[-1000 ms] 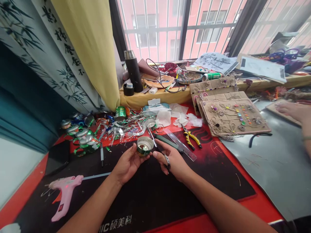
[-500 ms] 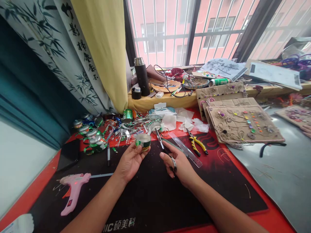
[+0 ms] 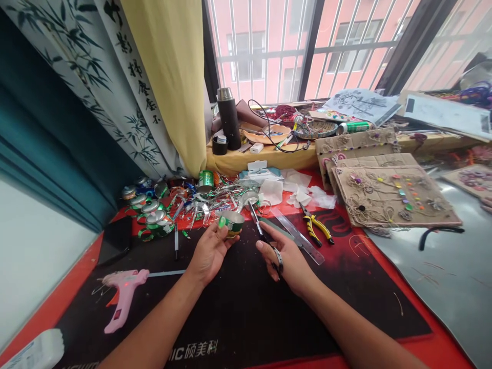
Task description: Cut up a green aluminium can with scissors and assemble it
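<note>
Along the mat's left edge lies a pink plastic hot glue gun, and beyond it, toward the mat's far left corner, sit cut aluminium cans with ribbed, curling green strips. Crinkled silver can shreds spread along the far edge. Near that edge, the left hand holds a short cut can up off the black mat, its fingers and thumb curled around the thin metal wall. Just beside it, the right hand grips slim scissors, fingers clenched on the dark handles and steel blades pointing away. To the right lie a clear ruler and yellow-handled pliers, then rough cardboard panels decorated with twine coils.
</note>
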The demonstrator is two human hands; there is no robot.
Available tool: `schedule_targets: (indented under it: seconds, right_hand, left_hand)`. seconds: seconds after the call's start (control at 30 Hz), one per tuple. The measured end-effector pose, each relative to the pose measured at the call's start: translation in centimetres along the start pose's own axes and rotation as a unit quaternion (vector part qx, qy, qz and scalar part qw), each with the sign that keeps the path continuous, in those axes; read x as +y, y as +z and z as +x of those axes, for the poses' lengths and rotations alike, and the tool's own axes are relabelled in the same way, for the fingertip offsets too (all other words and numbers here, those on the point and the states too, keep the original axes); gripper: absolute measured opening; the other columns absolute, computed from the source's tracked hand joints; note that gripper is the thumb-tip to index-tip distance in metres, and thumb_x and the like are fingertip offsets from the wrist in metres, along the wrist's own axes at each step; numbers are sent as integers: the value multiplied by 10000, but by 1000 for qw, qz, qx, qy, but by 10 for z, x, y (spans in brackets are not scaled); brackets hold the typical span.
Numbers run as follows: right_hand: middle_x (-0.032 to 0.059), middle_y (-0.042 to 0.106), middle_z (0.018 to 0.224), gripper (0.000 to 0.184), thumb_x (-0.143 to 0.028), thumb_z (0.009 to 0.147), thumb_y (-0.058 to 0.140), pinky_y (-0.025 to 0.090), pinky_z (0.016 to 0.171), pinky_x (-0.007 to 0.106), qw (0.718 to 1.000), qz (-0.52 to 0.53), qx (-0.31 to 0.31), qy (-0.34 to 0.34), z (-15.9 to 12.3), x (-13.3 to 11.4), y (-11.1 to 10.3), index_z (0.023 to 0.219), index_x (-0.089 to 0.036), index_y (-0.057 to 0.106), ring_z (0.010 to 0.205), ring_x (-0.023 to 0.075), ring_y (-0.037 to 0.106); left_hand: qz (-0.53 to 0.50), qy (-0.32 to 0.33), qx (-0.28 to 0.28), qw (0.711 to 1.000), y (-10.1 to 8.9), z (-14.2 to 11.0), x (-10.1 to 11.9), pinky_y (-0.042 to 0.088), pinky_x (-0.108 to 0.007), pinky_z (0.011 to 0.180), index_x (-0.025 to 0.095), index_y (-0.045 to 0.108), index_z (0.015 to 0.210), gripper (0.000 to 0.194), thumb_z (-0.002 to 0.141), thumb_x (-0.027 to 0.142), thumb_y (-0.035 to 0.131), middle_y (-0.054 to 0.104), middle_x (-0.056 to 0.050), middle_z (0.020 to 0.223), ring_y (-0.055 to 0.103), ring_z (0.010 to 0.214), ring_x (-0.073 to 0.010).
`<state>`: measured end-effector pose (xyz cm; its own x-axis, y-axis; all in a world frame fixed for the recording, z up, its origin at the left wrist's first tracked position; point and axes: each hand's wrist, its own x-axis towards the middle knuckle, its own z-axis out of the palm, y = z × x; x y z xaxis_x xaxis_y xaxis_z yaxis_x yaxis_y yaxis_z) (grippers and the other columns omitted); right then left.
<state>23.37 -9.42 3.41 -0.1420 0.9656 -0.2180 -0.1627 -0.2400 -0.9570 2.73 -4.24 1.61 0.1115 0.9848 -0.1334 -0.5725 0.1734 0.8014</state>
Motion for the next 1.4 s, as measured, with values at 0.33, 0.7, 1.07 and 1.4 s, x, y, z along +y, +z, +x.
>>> schedule_targets:
  seconds: [0.33, 0.7, 1.07, 1.4]
  right_hand:
    - [-126, 502, 581, 1031, -585, 874, 816, 322, 350, 188, 997, -12, -80, -14, -6, -2, 2, 1708, -171, 373, 350, 93, 475]
    - [-129, 422, 633, 1028, -550, 821, 902, 347, 331, 180, 994, -31, -109, -1, -8, 2, 6, 1688, -248, 439, 375, 76, 474]
    - [-117, 431, 625, 1060, -599, 791, 924, 384, 342, 188, 990, -48, -131, 9, -9, 7, 8, 1682, -272, 453, 395, 76, 439]
    - [-104, 482, 662, 978, -568, 837, 903, 354, 373, 185, 986, -83, -143, -1, -9, 12, 6, 1673, -310, 466, 414, 74, 461]
  left_hand:
    - [-18, -28, -5, 999, 0, 6, 17, 558, -257, 537, 143, 780, 996, 462, 796, 535, 919, 800, -66, 835, 720, 638, -182]
    - [17, -7, 61, 998, -2, 11, 28, 485, -247, 450, 130, 751, 900, 539, 844, 663, 805, 758, -80, 701, 668, 528, -174]
    - [25, 7, 56, 998, -2, 12, 27, 425, -233, 409, 137, 705, 865, 599, 765, 711, 847, 718, -37, 662, 620, 471, -149]
    - [21, 23, 79, 996, -2, 12, 25, 395, -221, 393, 170, 671, 863, 562, 767, 692, 857, 700, -1, 645, 607, 442, -133]
